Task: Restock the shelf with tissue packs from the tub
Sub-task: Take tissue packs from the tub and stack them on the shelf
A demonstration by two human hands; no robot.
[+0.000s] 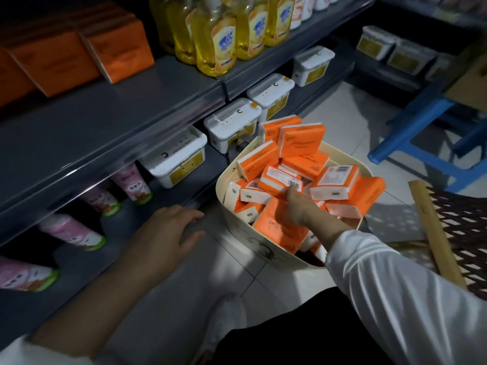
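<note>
A cream tub (238,234) stands on the floor, piled with several orange-and-white tissue packs (334,181). My right hand (299,205) reaches into the pile and its fingers close on one pack (279,180) with a barcode label. My left hand (168,227) hovers with fingers spread near the front edge of the bottom shelf, holding nothing. Several orange tissue packs (116,52) stand on the grey middle shelf (105,122) at the upper left.
Yellow liquid bottles (213,40) fill the middle shelf's right part. White lidded boxes (232,122) and pink cans (71,233) sit on the bottom shelf. A blue stool (421,143) stands at right, and a woven basket with wooden rim (437,233) lies beside the tub.
</note>
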